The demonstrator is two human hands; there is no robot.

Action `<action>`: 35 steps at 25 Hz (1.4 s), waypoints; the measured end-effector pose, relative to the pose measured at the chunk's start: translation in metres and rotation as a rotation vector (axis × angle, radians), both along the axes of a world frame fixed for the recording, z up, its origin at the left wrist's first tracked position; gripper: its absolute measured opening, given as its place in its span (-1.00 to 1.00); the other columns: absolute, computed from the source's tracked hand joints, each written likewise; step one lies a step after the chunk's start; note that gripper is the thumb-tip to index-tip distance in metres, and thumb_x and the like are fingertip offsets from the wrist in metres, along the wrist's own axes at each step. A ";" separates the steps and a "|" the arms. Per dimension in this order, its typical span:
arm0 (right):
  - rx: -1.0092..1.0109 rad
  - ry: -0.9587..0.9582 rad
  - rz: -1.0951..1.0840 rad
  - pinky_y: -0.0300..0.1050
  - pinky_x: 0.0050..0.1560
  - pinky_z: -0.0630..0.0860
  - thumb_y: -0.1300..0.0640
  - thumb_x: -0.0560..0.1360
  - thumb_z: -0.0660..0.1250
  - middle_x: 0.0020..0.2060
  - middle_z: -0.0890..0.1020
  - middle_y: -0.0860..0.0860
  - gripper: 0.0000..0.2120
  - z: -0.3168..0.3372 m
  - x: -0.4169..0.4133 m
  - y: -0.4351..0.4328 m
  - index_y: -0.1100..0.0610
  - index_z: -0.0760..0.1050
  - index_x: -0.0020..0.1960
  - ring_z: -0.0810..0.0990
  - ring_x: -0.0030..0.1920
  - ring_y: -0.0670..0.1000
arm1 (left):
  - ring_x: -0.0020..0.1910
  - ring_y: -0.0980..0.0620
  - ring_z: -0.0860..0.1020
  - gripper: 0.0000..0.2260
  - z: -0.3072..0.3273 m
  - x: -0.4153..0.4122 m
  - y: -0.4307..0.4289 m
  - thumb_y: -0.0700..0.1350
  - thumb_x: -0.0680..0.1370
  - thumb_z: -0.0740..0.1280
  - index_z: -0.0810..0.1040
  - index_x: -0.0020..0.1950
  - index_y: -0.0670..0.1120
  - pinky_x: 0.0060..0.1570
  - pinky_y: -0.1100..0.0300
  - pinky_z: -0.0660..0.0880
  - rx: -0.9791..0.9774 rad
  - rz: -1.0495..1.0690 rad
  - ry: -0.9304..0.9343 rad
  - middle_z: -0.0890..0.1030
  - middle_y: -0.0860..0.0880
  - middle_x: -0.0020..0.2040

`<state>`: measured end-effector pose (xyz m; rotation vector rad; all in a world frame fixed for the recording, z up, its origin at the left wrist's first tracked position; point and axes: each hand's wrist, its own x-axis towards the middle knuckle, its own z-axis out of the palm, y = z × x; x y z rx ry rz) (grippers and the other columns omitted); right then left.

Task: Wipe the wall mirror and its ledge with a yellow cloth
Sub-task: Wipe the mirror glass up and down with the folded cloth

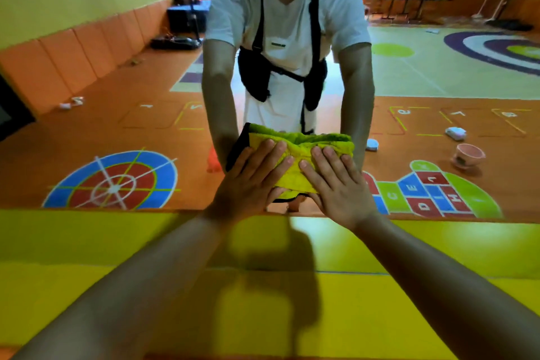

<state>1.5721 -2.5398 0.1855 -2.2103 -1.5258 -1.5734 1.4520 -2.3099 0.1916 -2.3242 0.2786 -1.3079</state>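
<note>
Mirror glass low down, just above the ledge, has your yellow cloth pinned flat under your left hand and right hand, fingers spread; press evenly, overlapping each pass.

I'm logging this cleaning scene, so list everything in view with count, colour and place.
cloth: one, yellow, pressed flat on the mirror
mirror: one, upper view, reflecting the person and playroom
ledge: one, yellow, below the mirror
target floor marking: one, blue and red, reflected left
hopscotch floor marking: one, multicoloured, reflected right
pink cup: one, reflected floor, right
left hand: one, flat on cloth
right hand: one, flat on cloth
</note>
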 end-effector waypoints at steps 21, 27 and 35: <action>-0.059 0.047 0.007 0.06 0.63 -0.16 0.11 0.61 0.31 0.67 -0.07 0.09 -0.30 -0.318 -0.010 0.002 0.06 0.09 0.67 -0.12 0.66 0.10 | 0.67 -0.13 -0.04 -0.37 -0.330 -0.005 0.009 0.21 0.69 0.03 0.05 0.69 -0.07 0.62 -0.14 -0.16 -0.007 0.033 0.013 -0.06 -0.12 0.69; -0.113 0.030 0.057 0.06 0.59 0.00 0.18 0.64 0.14 0.60 0.18 0.09 -0.45 -0.365 -0.016 -0.006 0.06 0.22 0.63 0.12 0.63 0.13 | 0.67 -0.18 -0.06 -0.27 -0.386 -0.006 0.009 0.26 0.66 0.14 0.01 0.69 -0.11 0.61 -0.20 -0.15 0.065 0.059 0.017 -0.08 -0.17 0.69; -0.189 0.032 0.093 -0.03 0.54 0.24 0.15 0.59 0.36 0.61 0.25 0.01 -0.35 -0.369 0.007 -0.058 -0.01 0.22 0.63 0.24 0.60 0.00 | 0.66 -0.23 -0.05 -0.29 -0.404 0.006 -0.037 0.20 0.67 0.18 0.02 0.68 -0.14 0.60 -0.22 -0.15 0.055 0.104 0.071 -0.06 -0.19 0.68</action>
